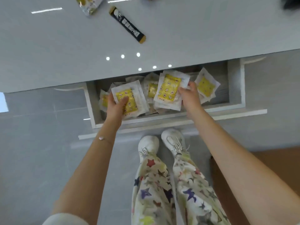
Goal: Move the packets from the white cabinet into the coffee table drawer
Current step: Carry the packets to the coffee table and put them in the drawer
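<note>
Drawer (170, 118) open. Left hand (116, 105) grips a packet stack (129, 96); right hand (189, 95) grips another stack (168, 90).

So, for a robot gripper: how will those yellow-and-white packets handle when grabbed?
Probably light: the left hand holds several packets in one grip. Likely floppy and slippery: they fan apart, and those in the drawer lie askew.

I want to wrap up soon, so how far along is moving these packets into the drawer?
Done: loose packets already lie in the open drawer. In hand: the left hand grips one stack and the right hand pinches a second stack. Left: releasing them; the cabinet is out of view, so remaining packets can't be judged.
</note>
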The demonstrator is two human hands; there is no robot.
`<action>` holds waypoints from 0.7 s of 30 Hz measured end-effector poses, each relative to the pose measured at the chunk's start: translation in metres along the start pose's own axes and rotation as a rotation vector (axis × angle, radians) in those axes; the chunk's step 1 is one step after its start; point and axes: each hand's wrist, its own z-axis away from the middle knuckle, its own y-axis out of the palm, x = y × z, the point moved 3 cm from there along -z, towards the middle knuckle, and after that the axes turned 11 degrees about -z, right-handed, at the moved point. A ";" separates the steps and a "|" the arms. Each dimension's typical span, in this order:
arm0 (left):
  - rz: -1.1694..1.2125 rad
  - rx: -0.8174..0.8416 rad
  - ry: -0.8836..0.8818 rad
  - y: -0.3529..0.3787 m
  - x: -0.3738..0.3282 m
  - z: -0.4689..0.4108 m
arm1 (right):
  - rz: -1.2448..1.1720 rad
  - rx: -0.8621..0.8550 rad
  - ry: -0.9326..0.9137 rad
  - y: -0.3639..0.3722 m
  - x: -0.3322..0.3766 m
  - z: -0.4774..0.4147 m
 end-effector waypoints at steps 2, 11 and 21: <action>-0.002 -0.042 -0.021 0.008 0.012 -0.021 | 0.035 0.053 -0.005 0.008 -0.013 -0.025; -0.298 -0.318 0.128 0.009 0.009 -0.012 | 0.344 0.014 -0.187 0.008 -0.018 -0.040; -0.880 -0.304 0.563 -0.051 -0.117 0.137 | 0.929 0.220 -0.492 -0.001 0.132 0.114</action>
